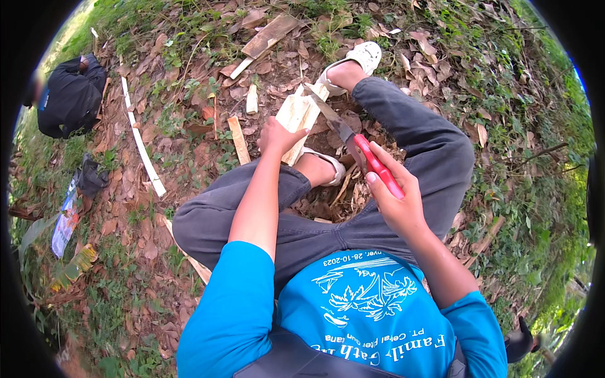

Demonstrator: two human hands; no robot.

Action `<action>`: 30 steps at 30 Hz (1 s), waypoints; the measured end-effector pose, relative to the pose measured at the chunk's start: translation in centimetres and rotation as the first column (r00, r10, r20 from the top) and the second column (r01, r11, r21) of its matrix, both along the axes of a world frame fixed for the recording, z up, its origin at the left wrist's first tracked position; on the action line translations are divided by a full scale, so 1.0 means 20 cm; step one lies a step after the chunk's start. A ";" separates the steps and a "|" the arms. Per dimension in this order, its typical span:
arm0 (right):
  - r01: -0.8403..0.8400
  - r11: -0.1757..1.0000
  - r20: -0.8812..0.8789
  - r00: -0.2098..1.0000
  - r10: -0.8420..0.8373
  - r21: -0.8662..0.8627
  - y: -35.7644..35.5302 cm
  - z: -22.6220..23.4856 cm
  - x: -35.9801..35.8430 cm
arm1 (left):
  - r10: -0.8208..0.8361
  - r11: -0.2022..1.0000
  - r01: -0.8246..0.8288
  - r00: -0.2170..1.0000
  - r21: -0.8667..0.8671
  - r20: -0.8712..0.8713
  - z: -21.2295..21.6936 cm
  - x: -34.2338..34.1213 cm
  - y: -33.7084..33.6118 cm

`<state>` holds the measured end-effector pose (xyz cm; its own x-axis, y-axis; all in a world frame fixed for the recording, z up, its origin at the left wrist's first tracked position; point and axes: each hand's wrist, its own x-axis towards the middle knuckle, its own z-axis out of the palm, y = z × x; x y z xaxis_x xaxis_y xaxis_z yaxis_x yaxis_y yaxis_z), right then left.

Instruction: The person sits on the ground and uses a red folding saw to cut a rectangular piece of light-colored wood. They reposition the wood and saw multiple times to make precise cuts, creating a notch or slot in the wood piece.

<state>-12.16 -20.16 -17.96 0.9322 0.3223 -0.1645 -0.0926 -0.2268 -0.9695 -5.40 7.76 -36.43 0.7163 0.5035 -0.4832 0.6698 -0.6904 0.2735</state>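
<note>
A pale, rough-cut piece of wood (296, 120) lies tilted between my feet, close to my white clog-style shoes. My left hand (277, 135) grips its near left side, thumb across the top. In my right hand (398, 196) is a saw with a red handle (378, 167). Its grey blade (337, 123) narrows toward the wood's far end, where the tip overlaps the wood; whether it touches I cannot tell. Small wood pieces (252, 99) (239, 140) rest on the leaves left of my left hand.
A brown board (271, 36) lies beyond my feet. One long pale strip (140, 135) stretches along the left. Farther left, a person in dark clothes (69, 97) crouches near a colourful plastic packet (63, 223). Dry leaves and low green plants cover the ground.
</note>
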 end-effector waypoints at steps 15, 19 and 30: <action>-0.016 0.999 -0.060 0.998 0.014 -0.035 0.04 0.01 0.07 | -0.043 0.999 0.042 0.999 -0.028 -0.008 -0.05 0.05 0.01; -0.006 0.999 -0.064 0.998 0.004 -0.036 0.05 0.02 0.07 | -0.041 0.998 0.040 0.999 -0.052 -0.021 -0.01 0.05 -0.01; -0.125 0.983 -0.017 0.992 0.123 -0.136 -0.03 0.13 0.10 | -0.021 1.000 0.021 1.000 -0.019 0.023 0.00 0.04 -0.02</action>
